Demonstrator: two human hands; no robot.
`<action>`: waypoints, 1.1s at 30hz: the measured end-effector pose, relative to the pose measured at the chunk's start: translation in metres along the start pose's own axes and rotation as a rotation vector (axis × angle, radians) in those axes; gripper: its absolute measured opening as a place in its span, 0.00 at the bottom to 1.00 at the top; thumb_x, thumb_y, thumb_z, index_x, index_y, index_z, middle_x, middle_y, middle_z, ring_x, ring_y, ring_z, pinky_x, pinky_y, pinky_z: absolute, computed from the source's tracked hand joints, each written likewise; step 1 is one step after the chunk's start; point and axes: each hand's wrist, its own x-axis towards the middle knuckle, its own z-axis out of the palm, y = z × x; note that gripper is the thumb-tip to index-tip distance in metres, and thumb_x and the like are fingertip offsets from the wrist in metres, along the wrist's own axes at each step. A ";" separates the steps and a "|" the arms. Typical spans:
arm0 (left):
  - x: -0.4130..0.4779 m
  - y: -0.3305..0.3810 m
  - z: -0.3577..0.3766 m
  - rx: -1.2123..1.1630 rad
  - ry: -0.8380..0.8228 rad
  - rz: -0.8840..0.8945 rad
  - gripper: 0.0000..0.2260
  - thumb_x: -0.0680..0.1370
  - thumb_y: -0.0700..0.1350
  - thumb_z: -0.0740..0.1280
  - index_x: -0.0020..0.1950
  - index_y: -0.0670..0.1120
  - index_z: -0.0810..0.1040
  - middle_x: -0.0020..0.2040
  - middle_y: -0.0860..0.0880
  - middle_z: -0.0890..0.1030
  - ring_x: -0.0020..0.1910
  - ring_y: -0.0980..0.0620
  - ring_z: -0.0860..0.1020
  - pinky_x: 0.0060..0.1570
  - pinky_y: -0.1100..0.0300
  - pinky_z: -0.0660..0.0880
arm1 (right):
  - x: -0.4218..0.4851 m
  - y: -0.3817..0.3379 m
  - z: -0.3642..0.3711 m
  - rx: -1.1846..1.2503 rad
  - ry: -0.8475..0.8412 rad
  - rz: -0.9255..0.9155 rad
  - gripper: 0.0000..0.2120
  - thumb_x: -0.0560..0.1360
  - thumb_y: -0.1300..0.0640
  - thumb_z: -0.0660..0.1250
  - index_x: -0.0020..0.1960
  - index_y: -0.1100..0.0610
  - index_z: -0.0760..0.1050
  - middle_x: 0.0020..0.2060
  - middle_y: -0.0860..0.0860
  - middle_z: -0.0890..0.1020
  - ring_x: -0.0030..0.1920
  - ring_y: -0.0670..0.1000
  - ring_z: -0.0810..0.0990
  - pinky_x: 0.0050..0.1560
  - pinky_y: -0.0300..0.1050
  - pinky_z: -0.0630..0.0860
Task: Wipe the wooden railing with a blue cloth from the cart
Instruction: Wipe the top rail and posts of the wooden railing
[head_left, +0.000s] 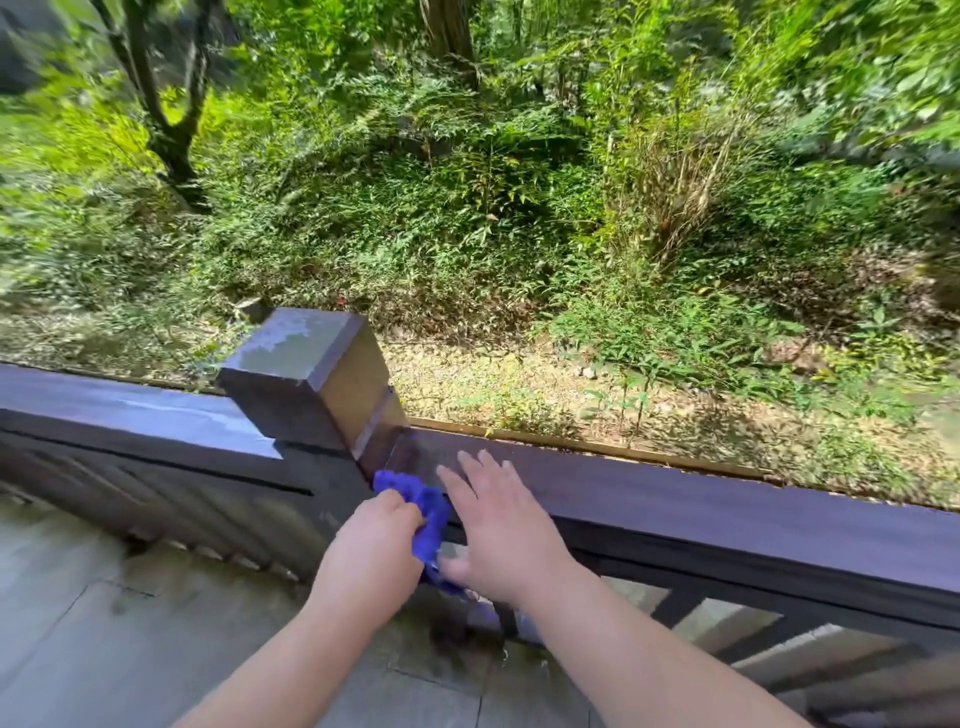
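Note:
A dark wooden railing (701, 499) crosses the view from left to lower right, with a square post (306, 374) standing up from it. My left hand (374, 551) is shut on a bunched blue cloth (423, 506), pressed at the near edge of the rail just right of the post. My right hand (498, 525) lies flat on the rail top with its fingers spread; its thumb touches the cloth's lower end. Part of the cloth is hidden between the two hands.
The post top and the left rail section (156, 415) shine wet. Slanted dark balusters (171, 499) fill the space under the rail. Grey floor tiles (104, 623) lie below my arms. Beyond the railing are gravel, weeds and trees (467, 182).

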 end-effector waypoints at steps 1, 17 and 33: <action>-0.010 -0.006 0.002 -0.064 0.058 0.017 0.05 0.68 0.41 0.72 0.39 0.49 0.79 0.40 0.51 0.75 0.40 0.48 0.76 0.36 0.59 0.70 | 0.002 -0.013 0.003 0.061 -0.007 -0.019 0.43 0.72 0.40 0.66 0.81 0.51 0.54 0.81 0.57 0.59 0.79 0.60 0.58 0.79 0.56 0.55; -0.042 -0.281 -0.075 -0.331 0.337 -0.030 0.08 0.70 0.45 0.74 0.45 0.53 0.77 0.45 0.57 0.73 0.46 0.52 0.76 0.43 0.57 0.75 | 0.138 -0.262 0.048 0.326 0.181 0.012 0.37 0.77 0.47 0.67 0.81 0.48 0.55 0.71 0.51 0.71 0.68 0.53 0.72 0.66 0.51 0.72; 0.094 -0.298 -0.045 -0.240 0.051 0.310 0.06 0.77 0.41 0.63 0.50 0.45 0.79 0.50 0.48 0.76 0.51 0.47 0.75 0.49 0.50 0.73 | 0.236 -0.250 0.072 0.023 0.121 0.430 0.50 0.79 0.55 0.64 0.77 0.59 0.24 0.80 0.63 0.34 0.80 0.64 0.34 0.80 0.59 0.45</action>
